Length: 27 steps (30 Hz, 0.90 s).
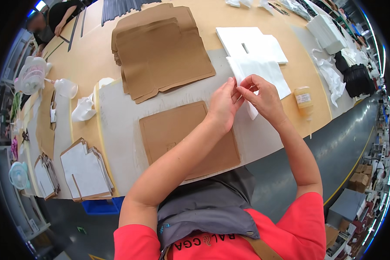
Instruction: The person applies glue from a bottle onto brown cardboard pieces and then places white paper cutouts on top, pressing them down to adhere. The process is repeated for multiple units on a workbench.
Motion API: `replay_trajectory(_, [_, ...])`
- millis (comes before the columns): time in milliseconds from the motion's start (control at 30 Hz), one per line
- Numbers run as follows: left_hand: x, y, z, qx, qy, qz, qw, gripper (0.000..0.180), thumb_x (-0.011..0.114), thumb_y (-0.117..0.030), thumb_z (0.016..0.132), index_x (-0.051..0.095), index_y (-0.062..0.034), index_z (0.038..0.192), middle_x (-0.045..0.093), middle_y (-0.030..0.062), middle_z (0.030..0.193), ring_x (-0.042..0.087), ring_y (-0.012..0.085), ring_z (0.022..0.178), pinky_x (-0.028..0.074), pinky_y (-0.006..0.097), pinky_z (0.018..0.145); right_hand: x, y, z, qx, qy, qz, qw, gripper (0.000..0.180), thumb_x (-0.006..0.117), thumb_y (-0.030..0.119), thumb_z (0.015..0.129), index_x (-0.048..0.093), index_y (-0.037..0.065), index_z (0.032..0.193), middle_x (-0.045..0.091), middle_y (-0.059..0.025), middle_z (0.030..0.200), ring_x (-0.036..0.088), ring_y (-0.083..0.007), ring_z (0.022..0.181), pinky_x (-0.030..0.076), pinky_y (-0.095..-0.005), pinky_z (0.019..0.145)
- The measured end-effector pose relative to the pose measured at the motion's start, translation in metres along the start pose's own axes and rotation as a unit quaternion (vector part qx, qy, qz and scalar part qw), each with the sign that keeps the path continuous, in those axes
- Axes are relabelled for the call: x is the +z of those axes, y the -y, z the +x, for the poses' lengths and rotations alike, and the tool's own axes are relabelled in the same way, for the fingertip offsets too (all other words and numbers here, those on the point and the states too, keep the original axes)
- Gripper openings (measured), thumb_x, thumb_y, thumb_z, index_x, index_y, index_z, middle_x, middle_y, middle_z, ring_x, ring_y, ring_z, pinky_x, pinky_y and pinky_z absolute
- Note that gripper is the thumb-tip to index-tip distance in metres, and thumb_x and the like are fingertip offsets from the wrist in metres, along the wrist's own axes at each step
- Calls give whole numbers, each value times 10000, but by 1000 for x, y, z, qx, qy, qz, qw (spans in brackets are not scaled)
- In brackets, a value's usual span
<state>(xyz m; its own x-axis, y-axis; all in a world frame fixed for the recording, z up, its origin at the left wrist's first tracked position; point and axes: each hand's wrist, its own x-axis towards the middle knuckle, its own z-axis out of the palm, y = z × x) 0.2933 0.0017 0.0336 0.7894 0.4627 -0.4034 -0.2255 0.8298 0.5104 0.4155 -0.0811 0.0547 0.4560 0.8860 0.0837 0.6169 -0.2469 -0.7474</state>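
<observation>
Both my hands meet over the right side of the table, at the left edge of a white sheet (264,71). My left hand (222,104) has its fingers drawn together against that edge. Thumb and fingertips of my right hand (264,99) pinch the same edge, and part of the sheet hangs down between the hands. Beyond it lies a stack of white notched pieces (268,45) with a small slot. Below my left forearm a flat brown panel (169,134) lies on the grey mat, partly covered by the arm.
A stack of brown notched panels (160,52) lies ahead. A yellowish glue bottle (303,97) is at the right, a clear bottle (66,88) at the left. White-faced pieces (84,169) sit near the front left edge. A person (58,19) works at the far left.
</observation>
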Motion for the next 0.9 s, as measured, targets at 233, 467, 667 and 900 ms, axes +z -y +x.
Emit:
replay_trajectory(233, [0,1,-1,6,9,17,1000,400,420,-327,1083,478,-28,1343,532,97,1366,511,204,1283,403,375,1120,-1,3,1,15,-9,-5,1000,203,663,179,914,687,-18,960,726,-126,873,687,-209,785,548,-327,753])
replay_trajectory(467, [-5,6,6,23,6,67,997,476,518,-205,1030,421,9,1444,517,87,1406,504,183,1291,394,350,1132,-3,2,1,27,-4,-6,1000,198,656,173,918,684,-17,968,724,-121,863,685,-195,783,543,-317,751])
replay_trajectory(667, [-8,11,15,76,-9,166,983,563,524,-69,965,375,52,1494,521,118,1420,533,180,1253,455,327,1075,-7,4,-1,50,6,19,999,200,655,177,931,681,-16,975,718,-107,846,672,-167,774,533,-300,736])
replay_trajectory(900, [-5,12,19,120,-32,280,952,445,480,-62,951,522,48,1380,639,96,1246,623,140,1096,501,329,972,-7,-4,-2,54,-12,24,998,198,646,185,935,683,-4,980,713,-84,856,665,-151,780,534,-286,744])
